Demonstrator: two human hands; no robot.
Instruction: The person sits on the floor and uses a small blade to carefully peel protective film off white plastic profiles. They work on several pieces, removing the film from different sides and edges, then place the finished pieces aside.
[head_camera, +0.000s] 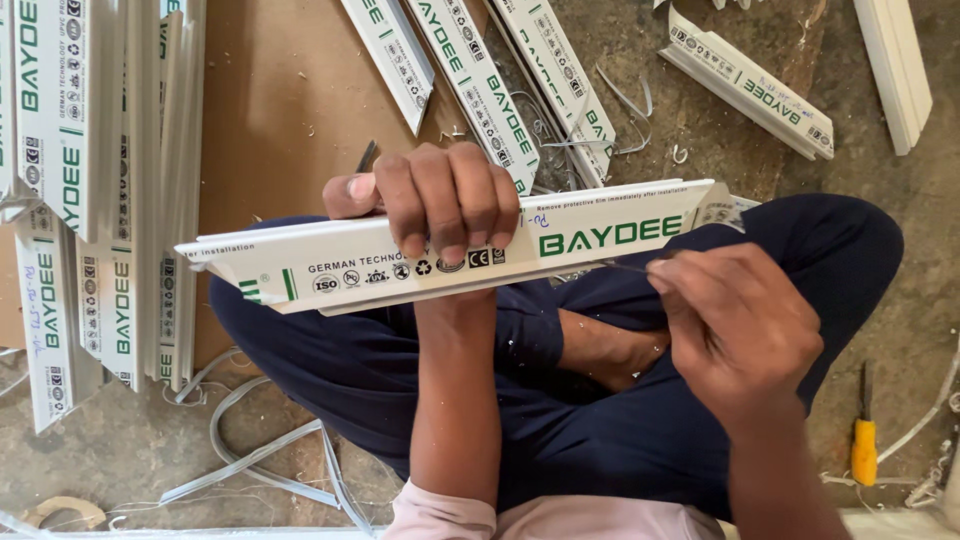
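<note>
Person sits cross-legged on a concrete floor (730, 140), seen from above. Left hand (432, 198) wraps over the top of a white plastic strip (300, 265) with mitred ends, fingers curled down its front face, thumb behind; grip pressed together around the strip near its middle. The strip lies across the lap, roughly level, its far end rising slightly toward the right hand.

Right hand (740, 325) sits just below the strip's right end, fingers pinched on a thin blade or tool (622, 265) whose tip touches the strip's lower edge. The tool is mostly hidden; its kind cannot be told.

Open room: a bare patch of brown board (290, 90) beyond the left hand; little free floor either side of the knees.

Left of the left hand, a stack of white strips (90, 180) lies lengthwise, close to the held strip's left tip. Beyond the hands, more strips (480, 80) fan out, with curled plastic shavings (620, 110) between them. Another short strip (750, 90) lies further right. A yellow-handled screwdriver (864, 440) rests on the floor right of the right hand, well apart. Loose trim offcuts (260, 450) curl on the floor below the left knee.
</note>
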